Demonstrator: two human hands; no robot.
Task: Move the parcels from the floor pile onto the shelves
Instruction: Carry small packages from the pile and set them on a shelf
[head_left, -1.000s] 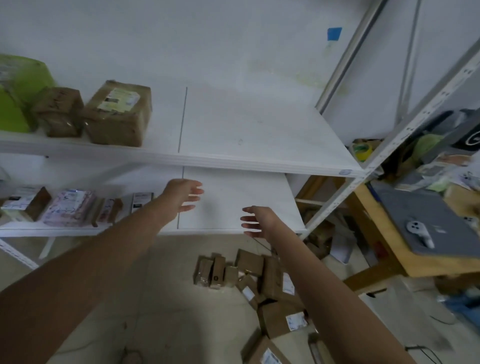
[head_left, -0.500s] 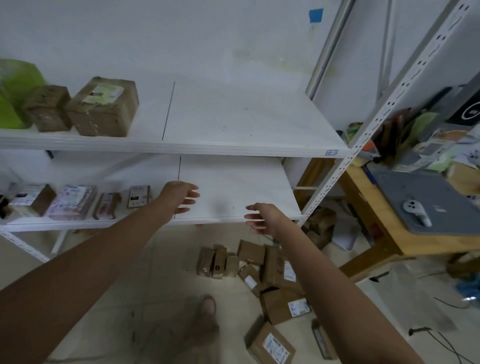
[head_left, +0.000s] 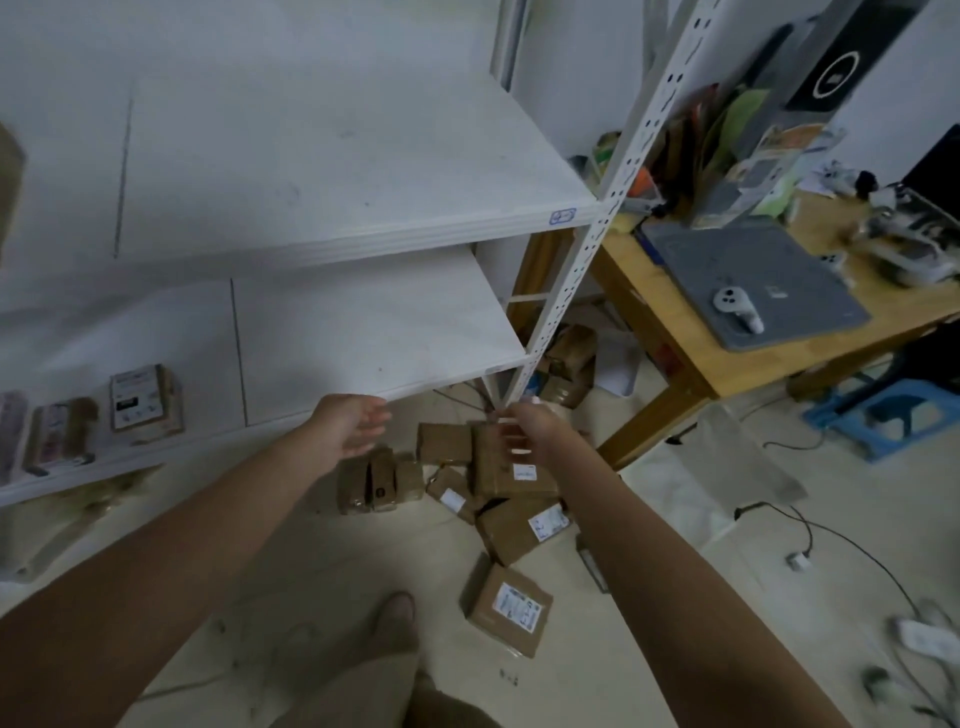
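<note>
Nearest, a foot (head_left: 397, 616) stands on the floor (head_left: 291, 561). Just right of it lies the closest parcel (head_left: 508, 609), label up, a little apart from the rest. Beyond it the pile (head_left: 498, 483) of brown parcels sits on the floor below the right end of the lower shelf (head_left: 363, 332), and neither of the hands touches it. Both arms reach out over it. The left hand (head_left: 348, 426) is released, with loose fingers, above the pile's left edge. The right hand (head_left: 527, 428), blurred by motion, is released too, with fingers spread above the pile's far middle, and it holds nothing. A second ago both hands were up in front of the lower shelf's front edge. Since then they have dropped and drawn closer together, and the view has swung down and to the right, so the pile now sits mid-picture and the left part of the shelves has slid out. I judge that the next pick is starting, most likely from the top parcels at the pile's far side, and that most of the pile is still to move. Farther left, a few small parcels (head_left: 143, 400) stand on the lower shelf. Its right part, just above the pile, looks the handiest place to set the next one, with the upper shelf (head_left: 337, 171) above it. Far right, past the post (head_left: 582, 270), the bench (head_left: 691, 358) carries a mat (head_left: 753, 270) and a controller (head_left: 735, 307), well apart from the work.
</note>
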